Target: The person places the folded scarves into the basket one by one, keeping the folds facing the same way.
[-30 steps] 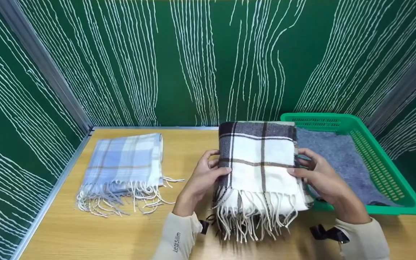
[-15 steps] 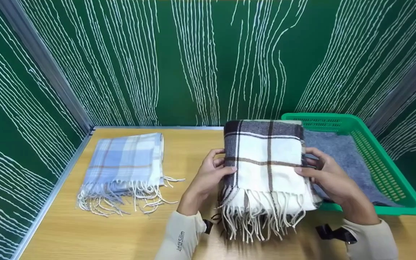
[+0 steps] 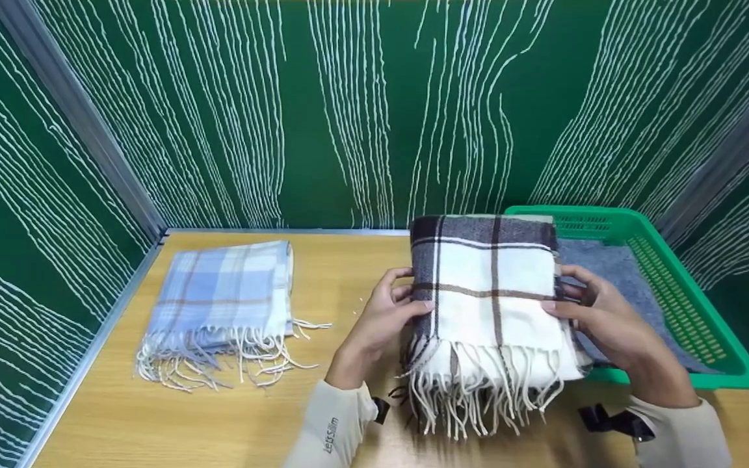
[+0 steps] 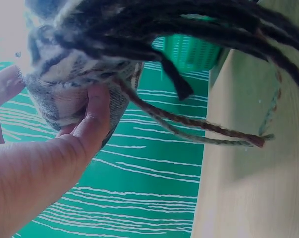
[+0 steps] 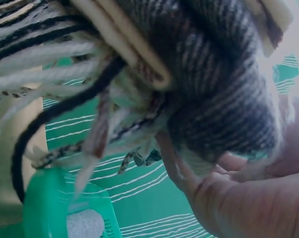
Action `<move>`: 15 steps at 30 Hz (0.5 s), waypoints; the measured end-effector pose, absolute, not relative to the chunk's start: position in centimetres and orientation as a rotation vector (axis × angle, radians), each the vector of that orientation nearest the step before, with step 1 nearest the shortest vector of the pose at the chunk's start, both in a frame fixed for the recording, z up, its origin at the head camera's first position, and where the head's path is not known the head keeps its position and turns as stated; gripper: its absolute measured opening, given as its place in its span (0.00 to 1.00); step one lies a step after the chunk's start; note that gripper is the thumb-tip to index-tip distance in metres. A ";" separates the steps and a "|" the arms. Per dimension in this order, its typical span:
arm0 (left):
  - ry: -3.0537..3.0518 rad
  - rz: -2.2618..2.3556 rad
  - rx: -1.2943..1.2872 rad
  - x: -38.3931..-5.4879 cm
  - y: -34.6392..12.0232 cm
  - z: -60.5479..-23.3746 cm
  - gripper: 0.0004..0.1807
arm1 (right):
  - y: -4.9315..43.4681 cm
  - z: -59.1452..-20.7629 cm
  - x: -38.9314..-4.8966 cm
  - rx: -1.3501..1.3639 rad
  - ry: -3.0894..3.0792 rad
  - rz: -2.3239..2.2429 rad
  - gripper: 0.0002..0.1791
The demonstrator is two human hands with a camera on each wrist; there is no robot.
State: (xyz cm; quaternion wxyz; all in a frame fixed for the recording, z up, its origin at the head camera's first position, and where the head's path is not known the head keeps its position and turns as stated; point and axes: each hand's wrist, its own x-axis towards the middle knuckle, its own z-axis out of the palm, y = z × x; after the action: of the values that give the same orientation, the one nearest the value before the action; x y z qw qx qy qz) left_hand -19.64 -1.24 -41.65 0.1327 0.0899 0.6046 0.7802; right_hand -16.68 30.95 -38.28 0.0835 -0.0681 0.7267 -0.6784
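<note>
A folded plaid scarf [image 3: 465, 312] in white, dark brown and grey, with long fringe hanging at its near end, is held up between both hands. My left hand [image 3: 384, 315] grips its left edge, thumb on top and fingers underneath. On the opposite edge, my right hand [image 3: 602, 318] pinches it the same way. The left wrist view shows the folded layers of the scarf [image 4: 85, 64] against the fingers, with dark fringe dangling. In the right wrist view, thick folds of the scarf [image 5: 223, 94] lie in the hand [image 5: 238, 193], and part of the green basket appears below.
A green plastic basket [image 3: 706, 312] stands at the right with a grey-blue cloth [image 3: 621, 279] inside; the scarf overlaps its left side. A folded light blue plaid scarf [image 3: 218, 292] with white fringe lies on the left of the wooden table [image 3: 108, 416]. Green walls with white lines rise behind.
Both hands have carried the plaid scarf a little to the right, closer over the basket's left side. Their grip looks the same, and the blue scarf and basket have stayed put.
</note>
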 end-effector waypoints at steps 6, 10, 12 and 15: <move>1.753 2.262 0.264 -19.6 -0.7 -41.5 0.35 | 31.5 -38.1 -16.5 -0.207 2.167 -2.024 0.21; 1.751 2.268 0.283 -19.6 -0.3 -41.5 0.35 | 32.0 -38.0 -16.4 -0.227 2.163 -2.033 0.21; 1.746 2.273 0.291 -19.5 -0.1 -41.4 0.35 | 32.2 -38.0 -16.4 -0.236 2.156 -2.039 0.22; 1.738 2.283 0.289 -19.5 0.3 -41.4 0.35 | 32.6 -37.9 -16.4 -0.229 2.154 -2.044 0.22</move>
State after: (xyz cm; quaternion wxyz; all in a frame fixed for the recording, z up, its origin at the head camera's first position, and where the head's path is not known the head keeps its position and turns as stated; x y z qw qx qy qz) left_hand -19.48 0.25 -41.40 0.1288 0.0992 0.5977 0.7850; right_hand -16.43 32.61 -37.87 0.0818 -0.0767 0.7208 -0.6840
